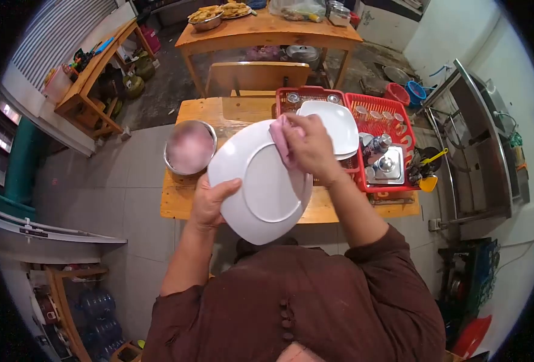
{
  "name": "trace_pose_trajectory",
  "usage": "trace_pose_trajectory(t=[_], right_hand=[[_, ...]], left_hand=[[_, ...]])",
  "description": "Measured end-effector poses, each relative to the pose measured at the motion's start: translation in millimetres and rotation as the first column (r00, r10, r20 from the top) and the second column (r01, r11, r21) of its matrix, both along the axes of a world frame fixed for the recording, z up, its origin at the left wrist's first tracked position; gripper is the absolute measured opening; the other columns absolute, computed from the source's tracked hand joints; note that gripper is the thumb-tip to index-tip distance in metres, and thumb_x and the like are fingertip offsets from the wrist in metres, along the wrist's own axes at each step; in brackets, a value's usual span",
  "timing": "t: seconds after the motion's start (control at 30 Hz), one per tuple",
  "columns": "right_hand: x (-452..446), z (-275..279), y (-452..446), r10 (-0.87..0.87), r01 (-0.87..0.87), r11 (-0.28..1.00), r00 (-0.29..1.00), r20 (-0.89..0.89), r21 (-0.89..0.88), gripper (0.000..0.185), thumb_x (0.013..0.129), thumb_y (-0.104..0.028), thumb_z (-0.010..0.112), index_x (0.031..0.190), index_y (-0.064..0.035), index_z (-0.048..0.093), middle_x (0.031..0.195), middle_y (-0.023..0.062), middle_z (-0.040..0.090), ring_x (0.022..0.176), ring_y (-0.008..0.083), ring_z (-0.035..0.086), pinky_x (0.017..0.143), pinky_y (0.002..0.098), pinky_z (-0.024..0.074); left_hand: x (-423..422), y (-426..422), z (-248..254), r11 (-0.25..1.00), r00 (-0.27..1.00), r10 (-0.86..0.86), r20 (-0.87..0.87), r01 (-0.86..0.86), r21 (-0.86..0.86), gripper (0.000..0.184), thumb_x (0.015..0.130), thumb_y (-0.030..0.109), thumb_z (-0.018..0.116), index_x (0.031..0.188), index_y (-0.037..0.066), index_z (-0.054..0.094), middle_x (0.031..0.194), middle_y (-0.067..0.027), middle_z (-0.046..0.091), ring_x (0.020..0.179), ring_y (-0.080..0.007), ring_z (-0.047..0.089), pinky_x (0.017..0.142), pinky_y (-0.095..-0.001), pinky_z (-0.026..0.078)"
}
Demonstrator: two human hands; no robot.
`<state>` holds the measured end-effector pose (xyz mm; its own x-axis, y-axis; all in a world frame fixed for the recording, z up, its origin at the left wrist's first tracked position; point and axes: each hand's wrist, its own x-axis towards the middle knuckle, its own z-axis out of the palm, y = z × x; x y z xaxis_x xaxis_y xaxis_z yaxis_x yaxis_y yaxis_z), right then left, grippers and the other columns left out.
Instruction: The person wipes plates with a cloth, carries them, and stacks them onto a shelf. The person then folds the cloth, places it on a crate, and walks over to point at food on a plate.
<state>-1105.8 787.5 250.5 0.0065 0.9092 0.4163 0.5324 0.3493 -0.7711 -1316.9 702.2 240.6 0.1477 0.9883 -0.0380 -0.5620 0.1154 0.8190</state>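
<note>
A large white plate is held up in front of me, its underside with the raised ring facing my view. My left hand grips its left edge, thumb lying over the surface. In my right hand is a pink cloth, pressed against the plate's upper right part. Behind that hand, white square plates are stacked on a red basket. To the left on the table stands a metal bowl with something pinkish in it, blurred.
Red plastic baskets on the wooden table hold glasses, bottles and a lidded metal container. Yellow utensils stick out at the right. A chair and a second table with food stand beyond.
</note>
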Motion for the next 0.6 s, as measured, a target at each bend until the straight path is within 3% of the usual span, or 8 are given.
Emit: trace_pose_trajectory(t=[0.07,0.13,0.2,0.27,0.33,0.37,0.5,0.6], right_hand=[[-16.5,4.0,-14.9,-0.003,0.003,1.0,0.967,0.253,0.001,0.025,0.087,-0.031,0.055,0.097,-0.0102,0.066,0.083,0.0158,0.05,0.08,0.0308,0.052,0.069,0.0392,0.0428],[-39.7,-9.2,-43.2,0.087,-0.102,0.99,0.987,0.137,0.103,0.023,0.088,-0.026,0.055,0.092,-0.0064,0.064,0.082,0.0141,0.051,0.076,0.0336,0.053,0.067,0.0412,0.0439],[-39.7,-12.0,-70.5,0.18,-0.264,0.936,0.927,0.33,0.232,0.018,0.084,-0.022,0.059,0.092,-0.0072,0.063,0.084,0.0124,0.052,0.076,0.0327,0.054,0.067,0.0401,0.0446],[-24.8,0.3,-77.1,0.258,-0.337,0.9,0.923,0.285,0.276,0.018,0.079,-0.019,0.064,0.092,-0.0079,0.062,0.085,0.0113,0.052,0.077,0.0312,0.055,0.067,0.0384,0.0453],[5.3,7.9,-69.5,0.583,-0.585,0.806,0.756,0.299,-0.092,0.021,0.076,-0.022,0.068,0.092,-0.0086,0.063,0.084,0.0107,0.053,0.078,0.0304,0.056,0.069,0.0372,0.0459],[17.7,18.2,-66.0,0.584,-0.547,0.812,0.767,0.265,-0.203,0.023,0.074,-0.022,0.07,0.092,-0.0097,0.064,0.082,0.0097,0.054,0.078,0.0284,0.056,0.071,0.0358,0.0459],[44.5,27.5,-2.2,0.238,-0.254,0.953,0.965,0.109,0.166,0.025,0.079,-0.031,0.063,0.095,-0.0114,0.066,0.082,0.0129,0.056,0.079,0.0291,0.056,0.071,0.0368,0.0465],[20.4,23.9,23.0,0.136,-0.131,0.991,0.965,0.222,-0.037,0.025,0.081,-0.022,0.059,0.1,-0.0065,0.064,0.09,0.0143,0.056,0.08,0.0292,0.056,0.074,0.0364,0.046]], left_hand=[[17.8,0.8,-3.7,0.993,0.989,0.117,-0.089,-0.119,-0.015,0.039,0.078,-0.001,0.06,0.117,-0.001,0.055,0.107,-0.01,0.063,0.092,-0.019,0.063,0.082,-0.0327,0.051],[24.6,6.0,-13.9,0.984,0.981,0.178,-0.072,-0.179,-0.016,0.037,0.079,-0.001,0.06,0.115,-0.002,0.056,0.105,-0.009,0.063,0.091,-0.019,0.062,0.081,-0.0321,0.05],[19.3,12.7,-20.5,0.939,0.942,0.335,0.004,-0.333,-0.081,0.036,0.079,-0.001,0.058,0.115,-0.003,0.055,0.105,-0.0095,0.063,0.093,-0.0196,0.062,0.082,-0.0319,0.05],[18.7,10.4,-26.1,0.921,0.921,0.386,0.057,-0.381,-0.081,0.036,0.08,-0.001,0.057,0.116,-0.003,0.054,0.106,-0.0116,0.062,0.093,-0.0208,0.062,0.081,-0.0322,0.051],[20.3,6.5,-28.4,0.914,0.908,0.402,0.118,-0.39,-0.112,0.038,0.08,-0.001,0.056,0.118,-0.003,0.052,0.107,-0.0134,0.062,0.094,-0.0216,0.062,0.08,-0.033,0.052],[17.7,6.2,-23.8,0.912,0.905,0.408,0.121,-0.396,-0.109,0.038,0.08,-0.001,0.056,0.118,-0.003,0.052,0.107,-0.0134,0.062,0.094,-0.0216,0.062,0.08,-0.033,0.052],[21.4,-2.4,0.9,0.982,0.98,0.188,0.057,-0.187,-0.027,0.036,0.083,0.001,0.056,0.118,-0.003,0.052,0.108,-0.0124,0.062,0.095,-0.0217,0.062,0.081,-0.0344,0.052],[43.9,-1.3,-3.5,0.991,0.992,0.122,-0.009,-0.122,-0.057,0.032,0.089,0.009,0.054,0.119,-0.002,0.053,0.108,-0.0111,0.062,0.095,-0.0202,0.062,0.082,-0.0337,0.052]])
